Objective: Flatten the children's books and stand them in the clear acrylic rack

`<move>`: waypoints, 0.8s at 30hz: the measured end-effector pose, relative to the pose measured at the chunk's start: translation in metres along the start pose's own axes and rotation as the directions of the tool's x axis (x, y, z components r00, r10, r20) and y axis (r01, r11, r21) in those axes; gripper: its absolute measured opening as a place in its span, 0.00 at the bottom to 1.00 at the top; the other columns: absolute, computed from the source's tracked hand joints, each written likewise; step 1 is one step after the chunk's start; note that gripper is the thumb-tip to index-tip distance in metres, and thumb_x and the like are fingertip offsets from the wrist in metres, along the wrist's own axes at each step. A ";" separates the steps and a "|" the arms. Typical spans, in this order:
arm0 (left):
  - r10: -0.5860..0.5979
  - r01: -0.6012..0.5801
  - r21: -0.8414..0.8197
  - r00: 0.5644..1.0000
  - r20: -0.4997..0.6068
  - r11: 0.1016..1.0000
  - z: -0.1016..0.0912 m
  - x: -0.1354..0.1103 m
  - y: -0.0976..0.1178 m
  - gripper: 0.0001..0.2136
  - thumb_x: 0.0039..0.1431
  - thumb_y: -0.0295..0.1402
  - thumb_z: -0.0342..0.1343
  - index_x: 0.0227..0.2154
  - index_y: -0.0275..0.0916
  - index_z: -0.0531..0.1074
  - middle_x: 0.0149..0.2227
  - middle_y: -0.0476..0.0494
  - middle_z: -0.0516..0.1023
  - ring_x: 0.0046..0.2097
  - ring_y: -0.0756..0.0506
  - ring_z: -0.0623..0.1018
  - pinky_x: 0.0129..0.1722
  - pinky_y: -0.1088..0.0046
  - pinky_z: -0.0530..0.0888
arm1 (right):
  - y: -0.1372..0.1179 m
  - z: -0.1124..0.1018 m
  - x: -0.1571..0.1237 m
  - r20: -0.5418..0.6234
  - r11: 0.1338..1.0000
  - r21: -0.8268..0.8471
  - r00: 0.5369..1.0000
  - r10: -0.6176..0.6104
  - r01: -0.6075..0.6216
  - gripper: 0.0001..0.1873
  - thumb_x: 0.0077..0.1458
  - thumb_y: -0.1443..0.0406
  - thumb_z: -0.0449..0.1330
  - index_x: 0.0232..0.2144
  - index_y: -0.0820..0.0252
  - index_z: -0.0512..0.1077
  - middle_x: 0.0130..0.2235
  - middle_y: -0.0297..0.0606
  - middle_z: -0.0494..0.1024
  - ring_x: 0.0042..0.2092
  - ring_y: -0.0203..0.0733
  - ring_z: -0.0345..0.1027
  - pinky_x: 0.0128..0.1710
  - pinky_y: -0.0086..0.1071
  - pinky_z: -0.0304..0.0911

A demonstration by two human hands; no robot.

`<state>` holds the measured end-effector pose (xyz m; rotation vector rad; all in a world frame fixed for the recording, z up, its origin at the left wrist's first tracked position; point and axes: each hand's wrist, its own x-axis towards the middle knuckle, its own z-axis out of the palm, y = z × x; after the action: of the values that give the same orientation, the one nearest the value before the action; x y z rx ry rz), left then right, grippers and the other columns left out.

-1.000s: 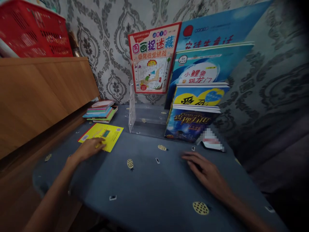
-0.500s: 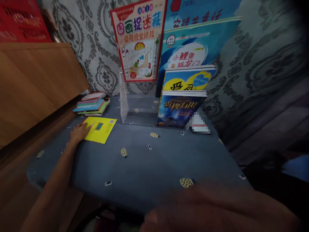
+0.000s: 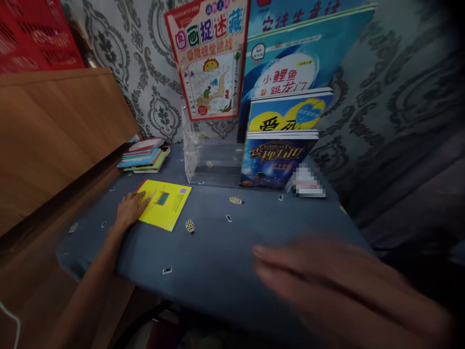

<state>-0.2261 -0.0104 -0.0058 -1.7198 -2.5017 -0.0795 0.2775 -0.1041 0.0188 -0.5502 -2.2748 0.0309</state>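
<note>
My left hand (image 3: 131, 208) lies palm down at the left edge of a thin yellow book (image 3: 165, 204), its fingers stretched onto the cover. The book rests flat on the cloth, a small green board drawing on its face. Close to the camera, my right hand (image 3: 327, 278) hangs over the right front of the table, blurred, fingers extended with nothing visible in them. Behind, a clear acrylic book rack (image 3: 188, 150) holds blue paperbacks (image 3: 278, 160), teal picture books (image 3: 286, 63) and a red-bordered book (image 3: 212, 63).
A pile of thin books (image 3: 145, 156) stands at the back left beside a wooden cabinet (image 3: 65, 126). A red basket (image 3: 36, 39) sits on the cabinet. The grey-blue tablecloth (image 3: 218, 257) has pineapple prints. A pixelated object (image 3: 308, 182) lies right of the rack.
My left hand and the yellow book have slid a little right and toward me across the cloth. My right hand has come up and further over the table. The view has shifted slightly.
</note>
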 end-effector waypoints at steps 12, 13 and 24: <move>0.181 -0.180 0.080 0.983 -0.012 0.981 -0.011 -0.053 0.067 0.27 0.67 0.51 0.42 0.59 0.42 0.72 0.56 0.35 0.73 0.54 0.33 0.74 0.54 0.55 0.71 | 0.058 0.089 0.040 0.127 0.970 0.210 0.987 0.095 -0.120 0.17 0.61 0.77 0.53 0.44 0.59 0.77 0.46 0.44 0.82 0.48 0.43 0.78 0.49 0.39 0.75; 0.197 -0.196 0.095 0.980 -0.001 0.976 -0.015 -0.058 0.077 0.27 0.68 0.51 0.42 0.59 0.42 0.72 0.56 0.35 0.73 0.53 0.33 0.75 0.53 0.55 0.72 | 0.059 0.089 0.039 0.129 0.969 0.210 0.986 0.102 -0.128 0.17 0.61 0.76 0.53 0.44 0.59 0.77 0.47 0.44 0.82 0.49 0.44 0.78 0.50 0.40 0.75; 0.432 -0.438 0.180 0.899 0.077 0.881 -0.043 -0.095 0.163 0.21 0.69 0.47 0.46 0.57 0.43 0.73 0.49 0.34 0.76 0.47 0.34 0.76 0.46 0.57 0.71 | 0.059 0.079 0.040 0.129 0.975 0.184 0.987 0.100 -0.123 0.15 0.64 0.75 0.52 0.43 0.60 0.77 0.45 0.45 0.82 0.48 0.45 0.76 0.50 0.44 0.74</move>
<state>-0.0377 -0.0443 0.0228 -2.1560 -1.9962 0.2249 0.2199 -0.0235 -0.0198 -0.5867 -2.3217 0.3435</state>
